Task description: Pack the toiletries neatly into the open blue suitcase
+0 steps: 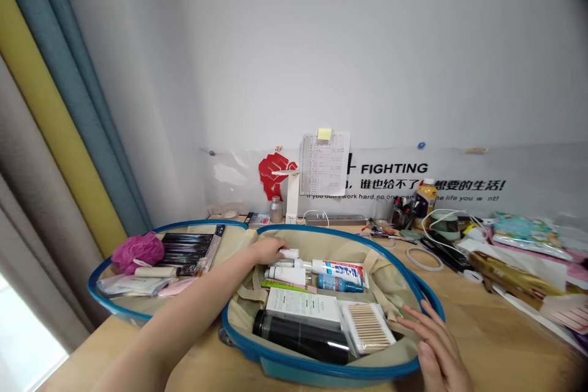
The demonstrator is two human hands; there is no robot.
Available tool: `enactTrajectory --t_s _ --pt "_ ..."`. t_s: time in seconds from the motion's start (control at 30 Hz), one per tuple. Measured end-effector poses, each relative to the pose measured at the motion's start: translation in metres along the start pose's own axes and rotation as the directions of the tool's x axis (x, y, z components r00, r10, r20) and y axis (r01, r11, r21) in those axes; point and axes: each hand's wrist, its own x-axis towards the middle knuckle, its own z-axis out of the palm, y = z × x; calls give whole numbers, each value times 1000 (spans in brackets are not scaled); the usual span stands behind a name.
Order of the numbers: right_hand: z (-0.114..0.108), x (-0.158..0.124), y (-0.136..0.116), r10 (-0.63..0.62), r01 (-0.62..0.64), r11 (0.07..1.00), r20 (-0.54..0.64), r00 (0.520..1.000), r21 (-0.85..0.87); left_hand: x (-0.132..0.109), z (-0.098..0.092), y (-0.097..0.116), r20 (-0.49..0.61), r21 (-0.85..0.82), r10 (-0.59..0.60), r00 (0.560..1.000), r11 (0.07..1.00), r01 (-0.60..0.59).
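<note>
Case: blue-rimmed case (340, 373) lies open in two halves on the wooden table (487, 324), toward its left edge.
Left hand (267, 250): reaches inside the right half's far-left edge, fingertips curled at a small white item (291, 253); I cannot tell whether they pinch it.
Right hand (438, 343): beside the right half's near-right rim, fingers extended, slightly spread.
Right half, middle: white tube (285, 275), blue bottle (340, 283).
Right half, near edge: black cylinder (301, 338), pack of wooden-looking sticks (370, 327).
Left half, left edge: magenta mesh puff (138, 252).
</note>
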Motion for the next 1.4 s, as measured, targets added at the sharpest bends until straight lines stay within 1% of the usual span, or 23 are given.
enactTrajectory --t_s 0.27,0.33,0.4,0.47,0.6,0.67,0.73,0.83,0.9,1.0,1.1,1.17,1.23,1.3,1.4 --pt "0 1 -1 -16 16 1000 -6 1000 -5 0 3 -3 -36 -37 21 999 999 -23" --pt "0 0 -1 -8 8 1000 -2 1000 -2 -1 2 -2 -66 -47 21 998 999 -24" --pt "0 0 0 2 -2 1000 1 1000 8 -3 -1 0 -118 -55 17 993 998 -23" --pt "0 0 0 10 -10 1000 -1 1000 18 -6 -6 3 -192 -61 6 981 998 -18" --pt "1 -1 0 22 -22 999 5 1000 23 -17 -21 8 -330 -60 -26 944 998 6" --pt "1 -1 0 12 -12 1000 10 1000 25 -29 -32 3 -365 -51 -57 929 998 41" --pt "1 -1 0 1 -1 999 3 1000 32 -46 -43 -11 -374 -39 -112 921 994 105" --pt "1 0 -1 1 -1 999 -12 1000 51 -85 -56 -48 -344 -10 -252 905 964 265" --pt "2 1 -2 11 -10 998 -17 1000 59 -117 -59 -78 -287 27 -376 881 916 399" --pt "2 1 -2 22 -22 998 -7 1000 51 -166 -52 -114 -160 114 -544 824 819 563" --pt "2 0 -1 18 -18 999 -4 1000 29 -204 -37 -135 -45 207 -647 761 739 641" --pt "2 0 -1 8 -8 1000 -11 1000 22 -219 -28 -142 10 255 -683 730 708 659" --pt "2 0 -1 1 0 1000 -14 1000 25 -226 -23 -147 57 288 -703 708 691 663" --pt "2 0 -1 -2 3 999 -16 1000 33 -227 -20 -151 95 306 -714 694 684 662" --pt "3 0 -1 -8 8 999 -21 1000 36 -226 -18 -155 128 312 -716 686 686 658"
